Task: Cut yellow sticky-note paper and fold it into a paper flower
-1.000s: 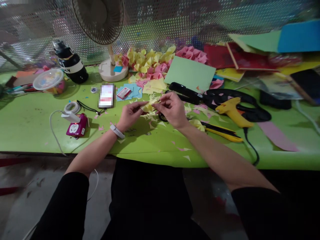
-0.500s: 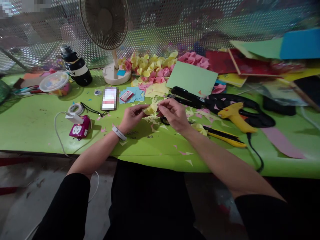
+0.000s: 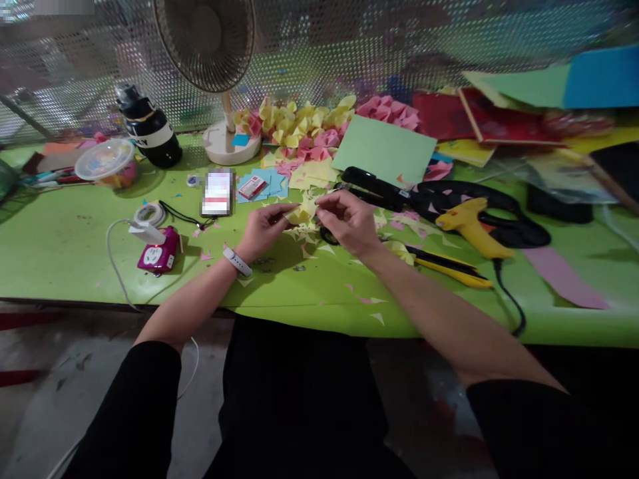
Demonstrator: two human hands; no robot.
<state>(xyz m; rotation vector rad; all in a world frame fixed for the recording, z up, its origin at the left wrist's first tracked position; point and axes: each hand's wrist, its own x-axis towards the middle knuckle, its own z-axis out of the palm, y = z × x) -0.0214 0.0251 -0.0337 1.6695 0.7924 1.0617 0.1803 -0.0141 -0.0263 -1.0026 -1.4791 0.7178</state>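
Note:
Both hands meet over the green table (image 3: 60, 246), pinching one small folded yellow paper piece (image 3: 301, 213) between them. My left hand (image 3: 263, 229), with a white wristband, grips its left side with closed fingers. My right hand (image 3: 349, 221) pinches its right edge. Yellow and pink paper offcuts (image 3: 319, 249) lie scattered under and around the hands. Behind them sits a heap of folded yellow and pink paper shapes (image 3: 299, 130).
A yellow glue gun (image 3: 474, 229) and its black cord lie right of my hands, with a yellow utility knife (image 3: 449, 271) and a black stapler (image 3: 377, 186). A desk fan (image 3: 214, 73), black bottle (image 3: 150, 133), plastic tub (image 3: 104, 161), pink charger (image 3: 157, 253) and coloured paper sheets (image 3: 384, 150) crowd the table.
My hands keep the same pinch on the yellow paper piece, with small finger shifts. The view has moved slightly.

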